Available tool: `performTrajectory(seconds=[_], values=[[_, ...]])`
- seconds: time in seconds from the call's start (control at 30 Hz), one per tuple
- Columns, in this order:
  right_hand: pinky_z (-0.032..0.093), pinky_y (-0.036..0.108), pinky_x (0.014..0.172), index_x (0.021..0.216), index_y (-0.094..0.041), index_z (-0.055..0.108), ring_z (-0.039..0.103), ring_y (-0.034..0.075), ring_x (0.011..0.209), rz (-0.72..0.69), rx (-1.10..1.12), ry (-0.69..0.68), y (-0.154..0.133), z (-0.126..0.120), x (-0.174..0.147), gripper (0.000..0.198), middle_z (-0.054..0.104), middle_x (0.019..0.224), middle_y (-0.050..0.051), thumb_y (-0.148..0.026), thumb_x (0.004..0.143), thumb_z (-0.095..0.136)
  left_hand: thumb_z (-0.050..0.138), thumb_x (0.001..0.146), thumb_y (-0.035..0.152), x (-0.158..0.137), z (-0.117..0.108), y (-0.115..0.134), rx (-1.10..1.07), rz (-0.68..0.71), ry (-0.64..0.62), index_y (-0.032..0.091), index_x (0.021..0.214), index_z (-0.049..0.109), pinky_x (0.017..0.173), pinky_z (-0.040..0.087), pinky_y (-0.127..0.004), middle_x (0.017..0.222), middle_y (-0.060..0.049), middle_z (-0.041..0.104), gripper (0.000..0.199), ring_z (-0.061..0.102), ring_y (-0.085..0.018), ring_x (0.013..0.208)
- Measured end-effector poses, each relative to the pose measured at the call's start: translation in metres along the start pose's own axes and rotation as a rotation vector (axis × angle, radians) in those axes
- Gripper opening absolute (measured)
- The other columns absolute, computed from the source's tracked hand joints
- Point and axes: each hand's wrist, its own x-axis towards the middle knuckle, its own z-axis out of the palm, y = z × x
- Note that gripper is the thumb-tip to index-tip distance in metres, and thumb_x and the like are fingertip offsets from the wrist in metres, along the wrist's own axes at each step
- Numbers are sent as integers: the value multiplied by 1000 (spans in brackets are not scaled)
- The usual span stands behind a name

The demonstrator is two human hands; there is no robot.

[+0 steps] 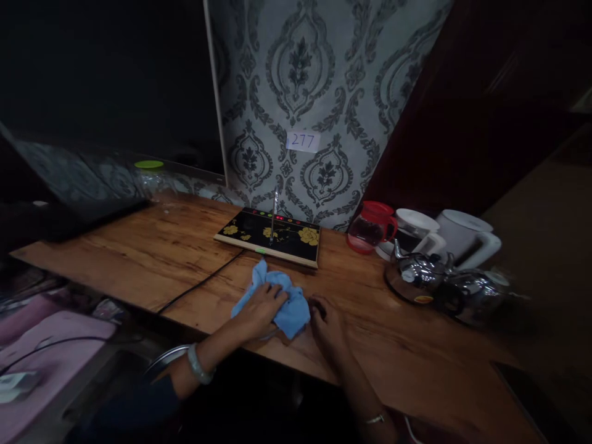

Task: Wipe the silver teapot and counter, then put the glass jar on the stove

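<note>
A crumpled blue cloth (pixel 292 311) lies near the front edge of the wooden tabletop (pixel 370 333). My left hand (pixel 263 308) is on top of the cloth, its bent fingers gripping the folds. Beside the cloth's right edge is my right hand (pixel 329 327), with its fingers curled in towards the thumb. Whatever sits between those fingertips, if anything, is too dark to make out. Just behind the cloth stands a flat black panel (pixel 289 239) with gold flowers and small lit marks along its back. A thin upright silvery stick (pixel 274 216) shows at the panel.
To the right stand a red-lidded jug (pixel 372 227), white pitchers (pixel 465 231) and shiny metal kettles (pixel 416 276). A green-lidded clear jar (pixel 152 182) is at the back left, near a large dark screen (pixel 106 80). A black cable (pixel 201 283) crosses the tabletop from the panel.
</note>
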Motion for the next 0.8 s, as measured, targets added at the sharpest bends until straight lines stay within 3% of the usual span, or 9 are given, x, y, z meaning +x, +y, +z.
performTrajectory(seconds=[0.2,0.33,0.47,0.6,0.7,0.8], values=[[54,44,90,97,-19,74,68,29,100,25,-13,-18,16,2,-6,31,74,105,12,-32,83,50,64,76,27,-40,-2,21,-266,111,-51,25,120,57,101,44,-41,121,-10,61,45,57,-29,114],[57,42,85,97,-24,75,70,30,100,49,-69,-9,35,8,-11,32,75,105,11,-38,84,50,68,70,32,-61,-36,8,-592,134,23,23,118,59,91,50,-33,113,-6,68,50,65,-24,102],[57,44,88,96,-26,74,70,31,100,35,-97,11,45,12,-14,31,75,103,10,-40,82,51,66,67,28,-89,-95,-31,-612,-123,353,21,121,57,94,50,-37,116,-7,68,55,64,-26,104],[58,43,85,92,-27,74,70,31,97,30,-99,10,48,12,-12,30,75,98,9,-42,78,52,62,64,27,-105,-136,-92,-304,-382,649,22,125,53,100,47,-41,123,-6,64,62,60,-29,112],[59,45,84,88,-31,75,71,32,95,30,-94,13,51,13,-10,26,76,95,8,-43,77,54,62,66,25,-106,-138,-141,-16,-517,616,20,133,48,103,44,-45,135,-12,56,68,55,-32,122],[60,46,85,86,-32,75,71,33,95,30,-92,22,52,16,-10,26,76,94,7,-43,77,54,64,70,25,-105,-117,-180,128,-717,378,19,135,49,105,43,-48,144,-17,49,67,51,-35,128]])
